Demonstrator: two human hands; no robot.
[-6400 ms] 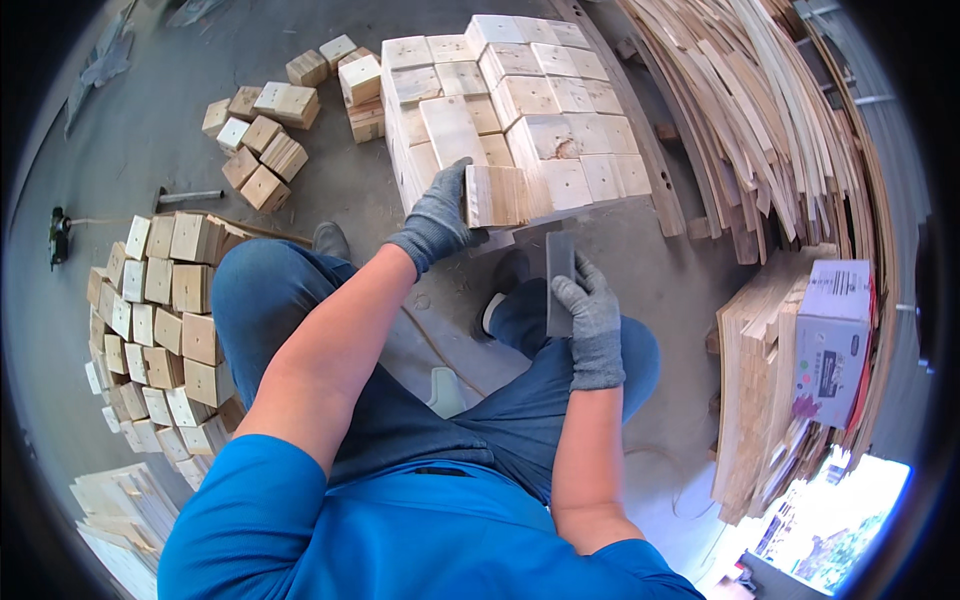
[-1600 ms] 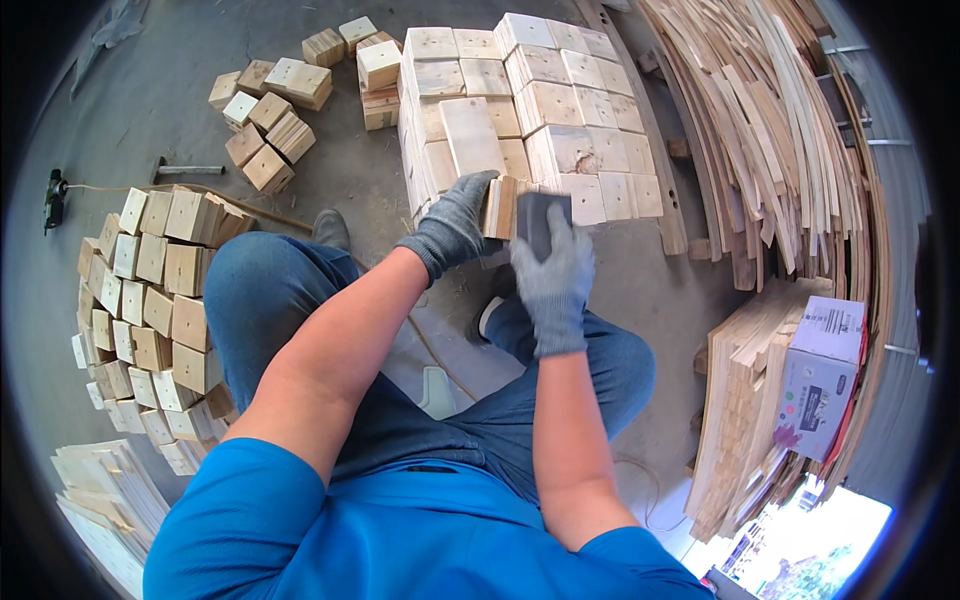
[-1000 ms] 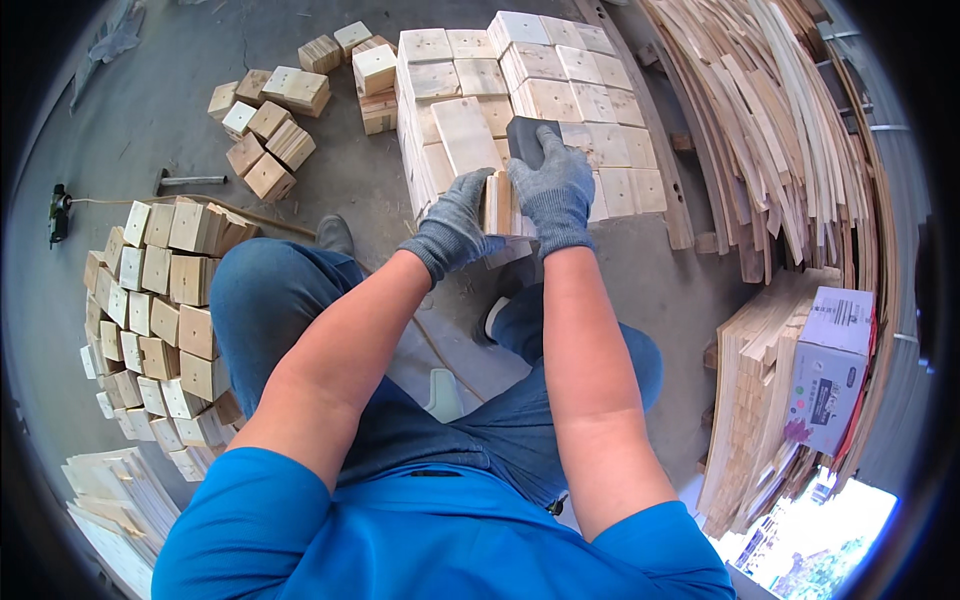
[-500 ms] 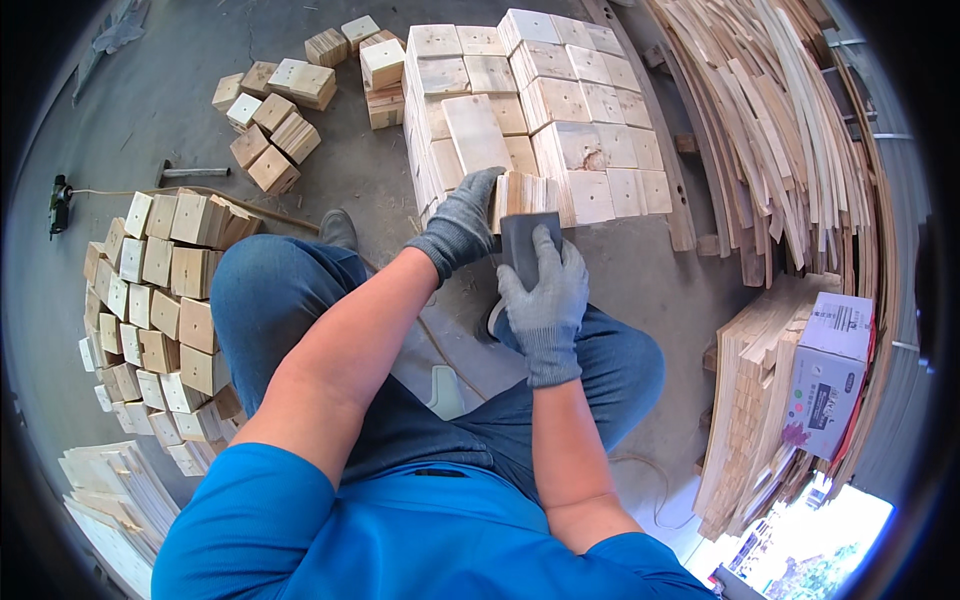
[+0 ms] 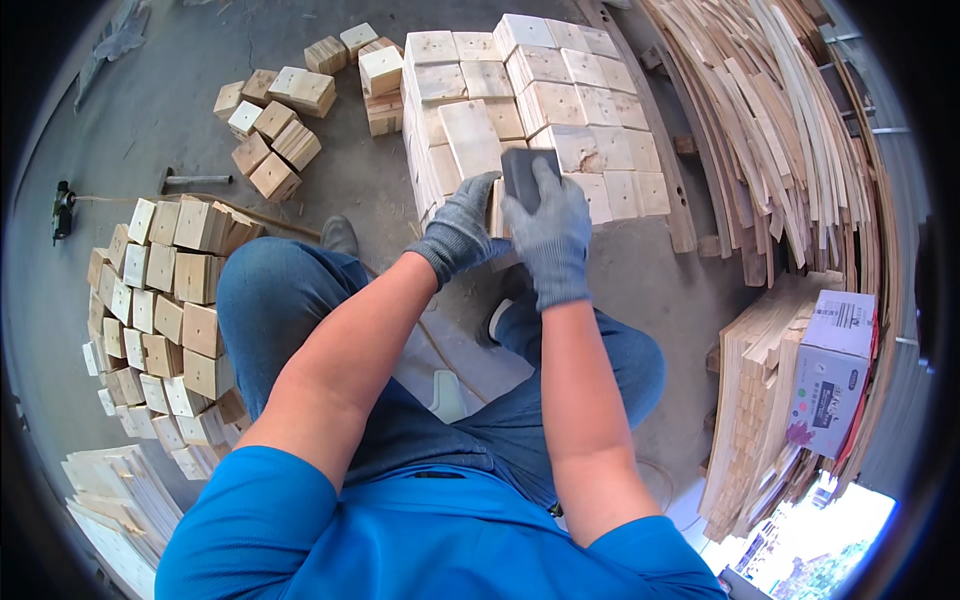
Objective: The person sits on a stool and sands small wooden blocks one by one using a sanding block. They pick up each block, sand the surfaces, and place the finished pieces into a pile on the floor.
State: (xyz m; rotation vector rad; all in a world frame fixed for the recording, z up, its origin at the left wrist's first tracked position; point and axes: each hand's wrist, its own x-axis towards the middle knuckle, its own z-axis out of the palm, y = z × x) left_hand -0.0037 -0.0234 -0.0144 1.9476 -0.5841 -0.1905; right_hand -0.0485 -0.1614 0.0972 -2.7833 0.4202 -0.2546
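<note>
Both my hands wear grey knit gloves. My left hand (image 5: 464, 222) is closed on the left side of a wooden block (image 5: 496, 208), mostly covered by my hands. Pressed over that block is a dark grey sanding block (image 5: 523, 172), gripped from above by my right hand (image 5: 552, 225). Just beyond my hands stands a large stack of pale wooden blocks (image 5: 590, 95), with one longer board (image 5: 470, 135) lying on its near left part.
At left lie a pile of wooden blocks (image 5: 150, 310), a hammer (image 5: 195, 180) and a dark green tool (image 5: 63, 210) with a hose. Loose blocks (image 5: 275, 130) sit farther off. Long wood strips (image 5: 740, 120) and a carton (image 5: 832, 370) line the right.
My right hand and the sanding block have moved forward, away from me, over the wooden block. The left hand keeps its hold almost in place.
</note>
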